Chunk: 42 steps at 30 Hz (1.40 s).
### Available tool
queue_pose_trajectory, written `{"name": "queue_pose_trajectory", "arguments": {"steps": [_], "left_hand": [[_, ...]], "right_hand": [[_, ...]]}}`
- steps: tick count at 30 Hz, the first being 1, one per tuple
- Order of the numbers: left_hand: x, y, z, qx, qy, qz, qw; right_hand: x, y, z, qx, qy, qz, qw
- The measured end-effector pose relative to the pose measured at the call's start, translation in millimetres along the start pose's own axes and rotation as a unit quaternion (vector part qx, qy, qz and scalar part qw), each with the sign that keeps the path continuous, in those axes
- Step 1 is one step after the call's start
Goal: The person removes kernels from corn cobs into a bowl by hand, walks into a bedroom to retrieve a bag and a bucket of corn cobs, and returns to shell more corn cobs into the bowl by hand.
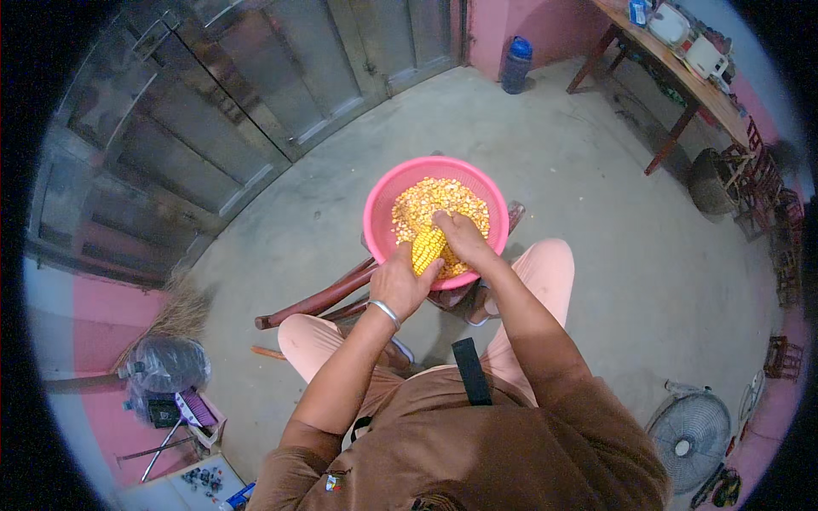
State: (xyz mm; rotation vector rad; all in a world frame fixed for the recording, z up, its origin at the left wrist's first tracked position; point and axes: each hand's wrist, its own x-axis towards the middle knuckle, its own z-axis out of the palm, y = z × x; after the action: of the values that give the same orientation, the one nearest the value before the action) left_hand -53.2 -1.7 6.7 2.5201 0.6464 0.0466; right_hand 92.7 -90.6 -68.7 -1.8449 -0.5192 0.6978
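A pink plastic basket (373,217) with perforated sides stands in front of me on a dark red wooden support. Loose yellow corn kernels (441,191) fill its bottom. Over the kernels is an ear of corn (427,248), tilted, with rows of kernels on the part that shows. My left hand (399,281), with a silver bangle at the wrist, grips the lower end of the ear. My right hand (465,239) is closed around its upper end, the thumb lying on top. The fingers hide both ends of the ear.
Reddish wooden legs (319,299) stick out left of the basket, above the concrete floor. A wooden table (690,80) with appliances stands at the upper right, a blue jug (516,65) by the wall. A fan (690,441) is at lower right, plastic bottles (169,364) at left.
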Motion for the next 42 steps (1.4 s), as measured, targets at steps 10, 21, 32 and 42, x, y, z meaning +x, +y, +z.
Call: {"name": "queue_pose_trajectory", "arguments": {"steps": [10, 21, 32, 42], "left_hand": [[9, -15, 6, -0.061, -0.048, 0.018, 0.997], [18, -23, 1, -0.13, -0.082, 0.007, 0.988], [28, -58, 20, -0.336, -0.128, -0.06, 0.931], [14, -47, 25, -0.332, 0.023, 0.012, 0.943]], "right_hand": [[-3, 14, 14, 0.007, 0.058, -0.074, 0.996], [11, 19, 19, -0.031, 0.043, -0.077, 0.996], [5, -3, 12, 0.191, -0.038, 0.133, 0.972], [-5, -17, -13, -0.229, 0.145, -0.117, 0.955]]}}
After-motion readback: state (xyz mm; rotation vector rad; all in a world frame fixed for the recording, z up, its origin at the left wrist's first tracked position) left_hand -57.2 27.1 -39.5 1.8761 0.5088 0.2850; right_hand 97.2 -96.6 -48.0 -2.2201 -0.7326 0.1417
